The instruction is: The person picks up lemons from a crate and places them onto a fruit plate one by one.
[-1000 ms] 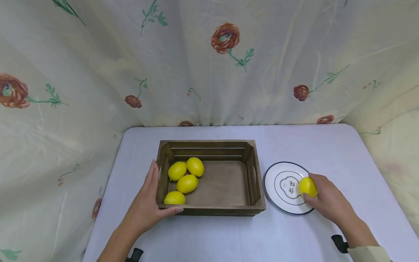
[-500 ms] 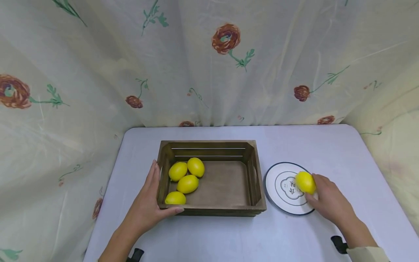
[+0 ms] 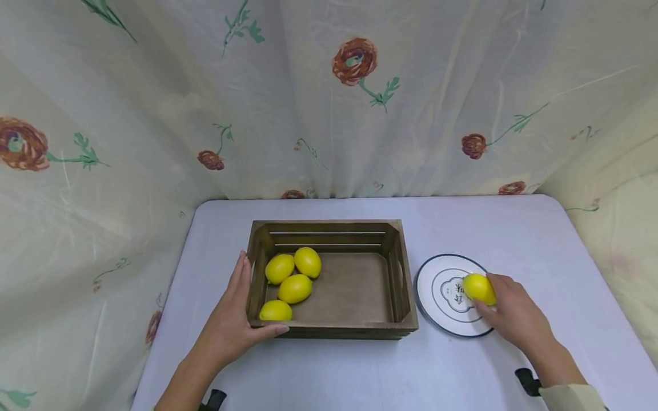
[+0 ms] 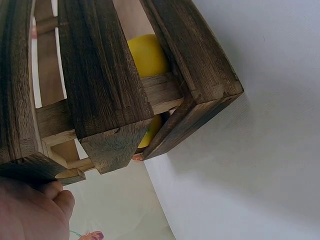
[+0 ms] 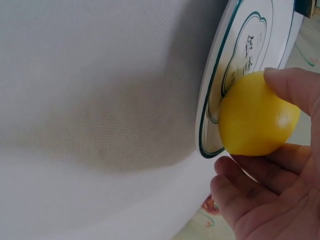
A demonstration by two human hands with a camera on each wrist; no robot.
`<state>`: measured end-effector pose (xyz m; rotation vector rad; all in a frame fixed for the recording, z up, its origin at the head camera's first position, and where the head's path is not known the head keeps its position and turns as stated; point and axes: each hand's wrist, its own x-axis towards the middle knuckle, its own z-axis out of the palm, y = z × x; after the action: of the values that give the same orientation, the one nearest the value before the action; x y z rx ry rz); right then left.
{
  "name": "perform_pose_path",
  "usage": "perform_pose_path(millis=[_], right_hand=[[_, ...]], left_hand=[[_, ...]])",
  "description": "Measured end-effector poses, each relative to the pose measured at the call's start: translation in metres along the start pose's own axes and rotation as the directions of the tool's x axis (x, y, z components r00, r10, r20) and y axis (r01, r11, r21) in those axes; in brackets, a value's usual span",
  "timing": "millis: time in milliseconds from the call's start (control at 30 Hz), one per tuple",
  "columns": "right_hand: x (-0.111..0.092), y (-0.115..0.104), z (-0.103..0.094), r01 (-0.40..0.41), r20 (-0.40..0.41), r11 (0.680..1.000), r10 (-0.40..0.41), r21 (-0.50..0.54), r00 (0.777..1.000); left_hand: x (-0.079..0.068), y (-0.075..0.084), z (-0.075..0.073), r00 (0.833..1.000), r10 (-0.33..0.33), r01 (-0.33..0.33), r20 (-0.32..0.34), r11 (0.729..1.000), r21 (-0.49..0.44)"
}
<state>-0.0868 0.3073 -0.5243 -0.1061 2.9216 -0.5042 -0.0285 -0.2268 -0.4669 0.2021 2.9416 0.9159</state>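
Note:
In the head view my left hand (image 3: pixel 232 314) rests on the near left corner of a brown wooden crate (image 3: pixel 354 329). Its straight fingers lie along the left side, and the thumb lies on the front rim. Several yellow lemons (image 3: pixel 295 289) lie in the left part of the crate. On the right, my right hand (image 3: pixel 516 314) pinches another lemon (image 5: pixel 257 117) between thumb and fingers. That lemon overlaps the right part of a white plate (image 3: pixel 434 308) with a dark rim and printed characters. From the right wrist view, the lemon is right at the plate's surface.
A white cloth covers the table (image 3: pixel 354 377). The plate stands close to the crate's right side. Behind and on both sides hangs a pale curtain (image 3: pixel 288 103) with a flower print. Black straps (image 3: pixel 528 381) show at the wrists.
My right hand has carried the lemon slightly leftward over the plate, rising a little, then dropping slightly. My left hand and the crate have stayed in place.

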Motion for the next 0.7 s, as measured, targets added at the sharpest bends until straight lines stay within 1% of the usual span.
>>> perform_pose_path(millis=[367,700], right_hand=[[0.0022,-0.0003,0.0003,-0.053,-0.006,0.999,0.053,-0.008,0.999],[0.0052,0.0006,0.0011,-0.039,-0.015,0.999,0.039,-0.014,0.999]], left_hand=[[0.0003,0.0001,-0.0007,1.000,-0.002,0.002,0.000,1.000,0.001],[-0.0004,-0.0005,0.0000,1.000,-0.004,0.004,-0.003,1.000,0.002]])
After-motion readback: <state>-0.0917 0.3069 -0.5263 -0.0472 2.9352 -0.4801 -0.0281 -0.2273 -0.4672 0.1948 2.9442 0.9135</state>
